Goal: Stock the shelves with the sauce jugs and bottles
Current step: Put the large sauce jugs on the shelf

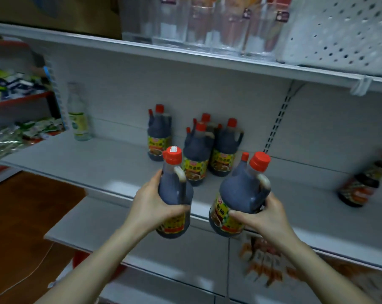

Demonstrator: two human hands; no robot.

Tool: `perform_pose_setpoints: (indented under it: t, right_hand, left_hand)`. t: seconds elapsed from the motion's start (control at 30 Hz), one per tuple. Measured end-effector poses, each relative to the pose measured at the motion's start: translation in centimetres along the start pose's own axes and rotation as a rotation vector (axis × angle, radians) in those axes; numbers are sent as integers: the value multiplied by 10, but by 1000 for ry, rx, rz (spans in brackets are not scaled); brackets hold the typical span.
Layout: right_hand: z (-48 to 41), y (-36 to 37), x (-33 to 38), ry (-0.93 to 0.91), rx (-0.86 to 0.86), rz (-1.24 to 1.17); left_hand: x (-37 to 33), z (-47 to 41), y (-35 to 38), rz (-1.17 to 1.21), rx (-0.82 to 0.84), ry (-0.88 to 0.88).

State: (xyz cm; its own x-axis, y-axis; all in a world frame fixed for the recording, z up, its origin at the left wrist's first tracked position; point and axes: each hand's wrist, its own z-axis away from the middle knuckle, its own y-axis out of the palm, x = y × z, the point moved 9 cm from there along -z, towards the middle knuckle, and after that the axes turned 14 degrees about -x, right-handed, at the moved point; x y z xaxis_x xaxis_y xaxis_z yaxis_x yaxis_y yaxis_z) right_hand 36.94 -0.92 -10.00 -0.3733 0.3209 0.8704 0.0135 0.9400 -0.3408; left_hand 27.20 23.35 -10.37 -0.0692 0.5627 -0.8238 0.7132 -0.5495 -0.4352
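Over the near edge of the white shelf (98, 163), left hand (151, 202) grips one red-capped soy sauce jug (174, 189), right hand (262, 216) grips a second jug (240, 189), caps up, apart. More jugs (199, 148) cluster far back; dark bottle (361, 185) far right.

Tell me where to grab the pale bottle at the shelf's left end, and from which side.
Wrap a hand round the pale bottle at its straight labelled body, coming from the front. It stands upright near the back panel, so the front face is the open one; the slim neck likely gives less hold.
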Motion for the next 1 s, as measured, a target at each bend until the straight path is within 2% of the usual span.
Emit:
perform_pose_setpoints:
  t: [0.23, 0.37, 0.5, 0.67, 0.77, 0.9, 1.0]
  right_hand:
    - [-14, -12, -25, 80, -64, 44]
    - [-28, -8, -29, 56, -44, 38]
    - [-50, 5, -38, 87, 15, 33]
    - [-82, 26, -45, 6, 115, 98]
    - [-102, 37, -58, 74, 150, 67]
    - [-124, 56, -71, 90, 338, -24]
    - [-130, 58, -81, 76, 397, -64]
  left_hand:
    - [10, -42, 43, -8, 50, -21]
    - [16, -52, 60, -39, 57, -15]
    - [19, -59, 71, -112, 35, -4]
    - [19, -60, 77, -217, 8, 13]
    - [20, -61, 80, -256, -2, -5]
    - [20, -61, 82, -281, -22, -14]
    - [20, -60, 82, -296, -34, -9]
